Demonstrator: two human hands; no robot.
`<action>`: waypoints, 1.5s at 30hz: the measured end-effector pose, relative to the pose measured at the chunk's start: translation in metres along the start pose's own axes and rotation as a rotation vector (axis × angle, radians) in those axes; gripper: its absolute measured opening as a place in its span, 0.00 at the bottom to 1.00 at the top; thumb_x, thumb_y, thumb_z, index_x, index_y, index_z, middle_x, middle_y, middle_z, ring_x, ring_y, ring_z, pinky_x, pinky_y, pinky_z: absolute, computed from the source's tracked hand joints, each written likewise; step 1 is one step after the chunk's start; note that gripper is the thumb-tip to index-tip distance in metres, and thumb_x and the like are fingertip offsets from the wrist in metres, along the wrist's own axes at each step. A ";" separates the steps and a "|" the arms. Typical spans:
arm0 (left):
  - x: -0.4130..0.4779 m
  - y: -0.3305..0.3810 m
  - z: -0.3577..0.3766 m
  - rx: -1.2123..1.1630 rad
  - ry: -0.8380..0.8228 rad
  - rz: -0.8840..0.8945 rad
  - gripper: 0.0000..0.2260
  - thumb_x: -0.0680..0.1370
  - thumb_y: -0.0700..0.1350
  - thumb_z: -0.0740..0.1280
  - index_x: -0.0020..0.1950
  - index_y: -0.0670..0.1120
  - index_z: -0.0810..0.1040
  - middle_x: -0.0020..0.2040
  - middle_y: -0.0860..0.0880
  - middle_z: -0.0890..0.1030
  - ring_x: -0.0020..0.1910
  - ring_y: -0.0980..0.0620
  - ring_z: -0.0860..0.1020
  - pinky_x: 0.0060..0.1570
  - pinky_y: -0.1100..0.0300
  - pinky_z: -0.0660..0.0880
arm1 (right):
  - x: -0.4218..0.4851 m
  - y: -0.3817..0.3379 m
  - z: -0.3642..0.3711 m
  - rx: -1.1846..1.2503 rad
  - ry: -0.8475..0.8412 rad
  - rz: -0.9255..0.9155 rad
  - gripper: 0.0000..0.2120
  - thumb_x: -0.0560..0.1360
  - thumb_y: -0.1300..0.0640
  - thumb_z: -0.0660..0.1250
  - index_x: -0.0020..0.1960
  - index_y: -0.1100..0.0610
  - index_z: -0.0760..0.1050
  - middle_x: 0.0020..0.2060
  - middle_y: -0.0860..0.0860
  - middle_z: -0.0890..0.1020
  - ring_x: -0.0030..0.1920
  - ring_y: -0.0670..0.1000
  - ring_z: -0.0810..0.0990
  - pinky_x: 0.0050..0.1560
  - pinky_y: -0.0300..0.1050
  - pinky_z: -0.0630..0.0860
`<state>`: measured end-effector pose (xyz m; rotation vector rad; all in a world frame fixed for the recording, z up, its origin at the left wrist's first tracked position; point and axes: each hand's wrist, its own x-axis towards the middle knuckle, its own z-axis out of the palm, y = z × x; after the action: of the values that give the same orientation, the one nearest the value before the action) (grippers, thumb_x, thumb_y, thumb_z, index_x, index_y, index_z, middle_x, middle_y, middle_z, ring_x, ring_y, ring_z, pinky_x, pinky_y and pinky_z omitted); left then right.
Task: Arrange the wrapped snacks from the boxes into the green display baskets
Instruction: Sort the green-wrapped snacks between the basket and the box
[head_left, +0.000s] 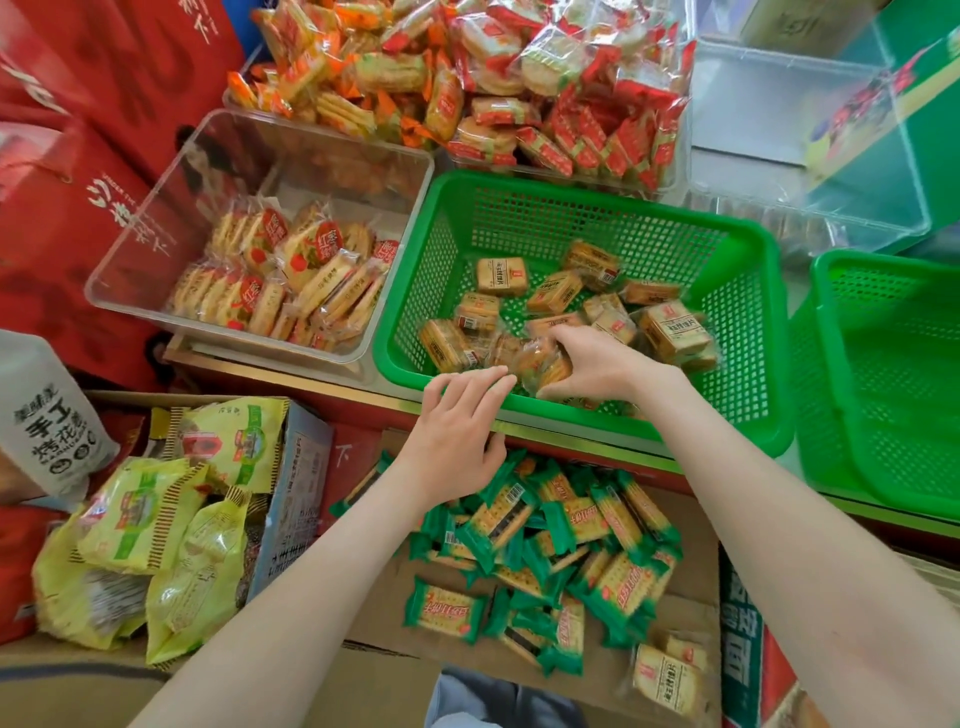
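Note:
A green display basket sits on the counter edge and holds several tan wrapped snacks. My right hand reaches over the basket's near rim and grips a clear-wrapped snack low inside it. My left hand hovers at the near rim with its fingers loosely curled, holding nothing. Below the counter, a cardboard box holds several green-wrapped crackers and a few tan ones. A second green basket stands at the right.
A clear bin with red-labelled biscuits stands left of the basket. Behind are clear bins heaped with orange and red packets. Yellow snack bags fill a box at lower left. Red gift boxes stack up at far left.

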<state>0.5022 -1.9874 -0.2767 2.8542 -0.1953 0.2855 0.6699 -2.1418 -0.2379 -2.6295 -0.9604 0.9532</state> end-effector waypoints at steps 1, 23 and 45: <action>0.001 0.002 0.000 -0.004 0.000 0.011 0.25 0.72 0.46 0.66 0.68 0.41 0.71 0.67 0.45 0.73 0.64 0.46 0.70 0.64 0.49 0.63 | -0.011 -0.001 0.000 0.116 0.093 -0.011 0.30 0.70 0.44 0.73 0.65 0.53 0.64 0.56 0.51 0.76 0.51 0.49 0.76 0.50 0.46 0.76; 0.041 0.087 0.057 0.238 -0.013 0.392 0.26 0.76 0.48 0.63 0.72 0.43 0.64 0.73 0.41 0.67 0.72 0.43 0.64 0.71 0.45 0.51 | -0.215 0.134 0.175 0.826 0.244 0.764 0.34 0.73 0.46 0.71 0.72 0.56 0.60 0.58 0.53 0.76 0.54 0.52 0.75 0.48 0.43 0.71; 0.078 0.044 0.019 0.087 0.006 -0.092 0.28 0.79 0.57 0.54 0.71 0.37 0.63 0.68 0.37 0.70 0.67 0.39 0.68 0.69 0.44 0.58 | -0.189 0.051 0.059 0.570 0.206 0.069 0.14 0.81 0.53 0.61 0.65 0.52 0.73 0.46 0.45 0.80 0.43 0.42 0.77 0.44 0.35 0.74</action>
<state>0.5747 -2.0426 -0.2675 2.9378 -0.0517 0.2908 0.5484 -2.3036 -0.2065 -2.2249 -0.4621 0.8010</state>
